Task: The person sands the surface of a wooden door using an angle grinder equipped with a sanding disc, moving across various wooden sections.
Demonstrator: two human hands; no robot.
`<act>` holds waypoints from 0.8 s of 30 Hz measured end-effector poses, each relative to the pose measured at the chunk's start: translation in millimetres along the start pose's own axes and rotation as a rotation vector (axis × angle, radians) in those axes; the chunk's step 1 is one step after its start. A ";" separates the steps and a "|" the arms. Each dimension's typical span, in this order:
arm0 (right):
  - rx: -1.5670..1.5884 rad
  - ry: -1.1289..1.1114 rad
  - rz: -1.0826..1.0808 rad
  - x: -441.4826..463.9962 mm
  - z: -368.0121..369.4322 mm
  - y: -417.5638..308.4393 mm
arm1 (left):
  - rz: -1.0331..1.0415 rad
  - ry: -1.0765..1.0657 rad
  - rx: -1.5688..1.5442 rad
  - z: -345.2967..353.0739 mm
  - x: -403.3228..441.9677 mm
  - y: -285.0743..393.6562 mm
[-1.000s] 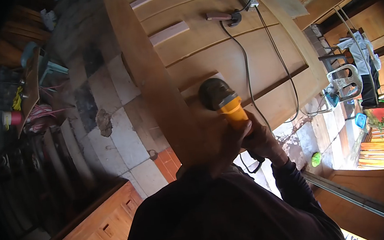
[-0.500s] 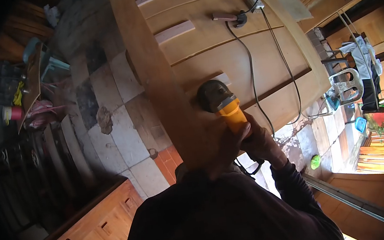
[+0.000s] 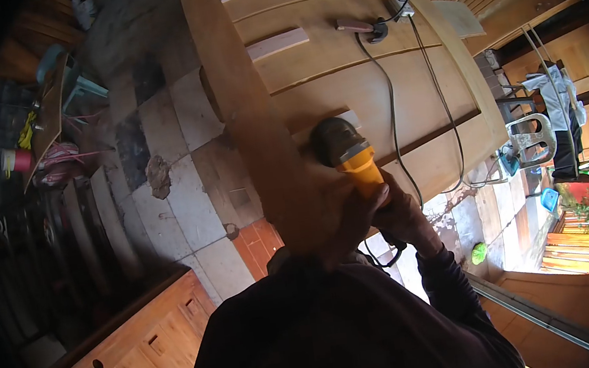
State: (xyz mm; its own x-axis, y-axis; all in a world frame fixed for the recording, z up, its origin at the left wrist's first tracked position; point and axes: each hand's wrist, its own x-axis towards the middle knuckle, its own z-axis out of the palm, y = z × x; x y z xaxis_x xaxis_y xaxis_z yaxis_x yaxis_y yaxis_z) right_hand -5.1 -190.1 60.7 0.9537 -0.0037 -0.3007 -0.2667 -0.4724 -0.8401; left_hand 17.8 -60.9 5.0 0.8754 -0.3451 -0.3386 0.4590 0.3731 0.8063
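A yellow angle grinder (image 3: 361,165) with a dark round head lies against a large wooden door (image 3: 341,84), near its long edge board. My right hand (image 3: 407,218) is closed around the rear of the grinder's body. My left hand (image 3: 348,223), mostly in shadow, grips the grinder from the left, with its thumb near the yellow casing. Just beyond the grinder head is a short wood strip (image 3: 351,117), partly covered by it. The face of the disc is hidden.
On the door lie a hammer (image 3: 356,26), a power outlet box (image 3: 401,7), black cords (image 3: 393,114) and another wood strip (image 3: 278,43). A plastic stool (image 3: 533,138) stands at the right. Another carved door (image 3: 135,351) is at lower left, beside the tiled floor (image 3: 188,207).
The view has shifted slightly, so the door and its items appear a little further right. The grinder stays at nearly the same spot on the door, with both hands still on it.
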 end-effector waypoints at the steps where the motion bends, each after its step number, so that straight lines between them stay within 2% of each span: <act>1: 0.003 -0.008 0.000 1.1 3.8 0.6 | -0.009 0.017 0.001 0.2 -1.4 1.6; 3: -0.022 -0.007 0.017 2.0 5.2 1.5 | -0.030 0.052 0.003 -2.7 -4.5 3.5; 6: -0.071 -0.006 0.048 5.6 4.0 -3.9 | -0.040 -0.059 0.063 -12.1 5.3 3.3; 12: -0.019 -0.035 0.034 9.1 5.2 -10.4 | -0.067 0.018 0.056 -17.6 8.7 -7.1; 15: -0.049 -0.012 0.049 9.4 4.8 -12.9 | -0.043 -0.034 0.017 -15.1 6.6 5.1; 21: -0.035 -0.049 0.042 8.3 5.3 -13.8 | -0.035 0.056 0.022 -15.2 7.7 -12.5; 24: -0.043 -0.056 0.043 12.3 4.2 -14.1 | -0.023 0.049 0.112 -17.6 6.7 0.7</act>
State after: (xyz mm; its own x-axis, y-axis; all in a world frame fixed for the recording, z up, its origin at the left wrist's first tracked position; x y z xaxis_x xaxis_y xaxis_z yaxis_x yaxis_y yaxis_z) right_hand 9.9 -179.8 66.9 0.9318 0.0241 -0.3623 -0.3002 -0.5099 -0.8061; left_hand 26.6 -47.8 -5.2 0.8723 -0.3093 -0.3787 0.4616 0.2660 0.8462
